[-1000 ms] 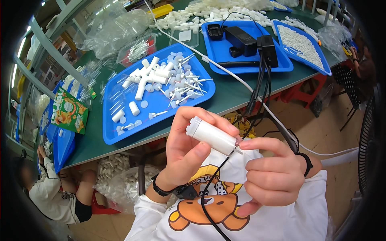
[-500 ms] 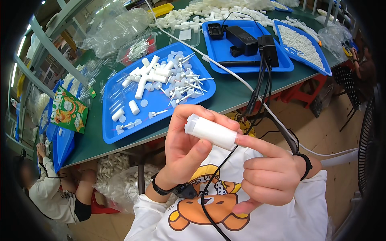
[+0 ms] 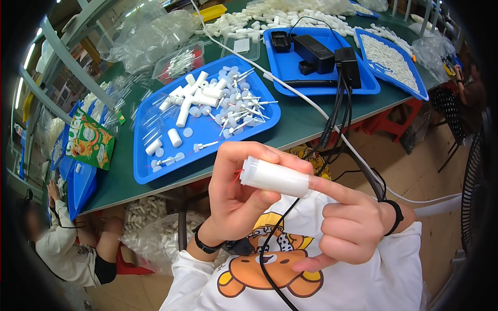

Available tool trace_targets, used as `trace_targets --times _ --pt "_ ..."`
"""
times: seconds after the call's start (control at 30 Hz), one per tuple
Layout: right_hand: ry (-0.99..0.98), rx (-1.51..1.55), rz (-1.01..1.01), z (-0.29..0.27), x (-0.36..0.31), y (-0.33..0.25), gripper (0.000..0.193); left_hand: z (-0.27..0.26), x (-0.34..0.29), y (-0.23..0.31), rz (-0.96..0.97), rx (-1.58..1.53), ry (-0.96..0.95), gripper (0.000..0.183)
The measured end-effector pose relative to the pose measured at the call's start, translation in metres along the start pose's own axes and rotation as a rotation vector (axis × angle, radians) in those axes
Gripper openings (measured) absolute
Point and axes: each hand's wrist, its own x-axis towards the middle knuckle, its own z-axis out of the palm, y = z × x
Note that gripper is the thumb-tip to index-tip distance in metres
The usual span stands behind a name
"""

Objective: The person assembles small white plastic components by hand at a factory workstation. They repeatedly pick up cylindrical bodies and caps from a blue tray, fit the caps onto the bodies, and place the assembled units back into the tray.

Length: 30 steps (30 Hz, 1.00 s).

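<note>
Top (image 3: 378, 280): 1, wht., w/ wht. sleeves (image 3: 182, 270). Front print (image 3: 244, 272): lg. cartoon bear head, brn., dk. outline, yel. inner ears, wht. muzzle; add'l yel./brn. art above, partly hidden. L wristband (image 3: 202, 244): blk. R wristband (image 3: 400, 217): blk., narrow loop. Cable (image 3: 261, 255): 1, blk., thin, curving down shirt front across print. L hand (image 3: 228, 189), R hand (image 3: 353, 223): bare.

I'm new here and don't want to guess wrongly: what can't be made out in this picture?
Inside of the white cylinder, head view: hidden by its own white body.
Index fingertip of the right hand, head view: exact contact unclear at the cylinder's rim.
Some fingers of the left hand, head view: covered by the cylinder and the hand itself.
Red strands, head view: too fine to trace.
Black fan, head view: cut off by the dark right edge.
</note>
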Motion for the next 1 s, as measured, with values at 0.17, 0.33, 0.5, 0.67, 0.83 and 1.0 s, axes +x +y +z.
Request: trace_targets --times 0.17,0.33,0.5,0.67,0.83,1.0 --pt "-0.02 -0.011 0.018 0.0 0.001 0.0 0.056 0.001 0.0 0.001 0.003 0.042 0.009 0.03" --pt "-0.024 -0.023 0.031 0.001 0.0 0.0 0.056 0.001 0.0 0.002 -0.004 0.047 0.015 0.031" --pt "-0.021 0.005 0.057 0.002 0.001 0.003 0.055 -0.001 0.001 0.001 -0.017 0.04 0.013 0.035" --pt "0.006 0.071 0.106 0.002 0.003 0.005 0.054 -0.002 0.004 0.008 -0.13 -0.045 0.044 0.046" --pt "-0.016 0.113 0.126 -0.004 0.004 0.008 0.052 -0.003 0.004 0.006 -0.129 0.102 0.088 0.048" --pt "-0.036 0.08 0.091 -0.006 0.006 0.007 0.049 -0.003 0.0 0.001 -0.138 0.101 0.172 0.045"
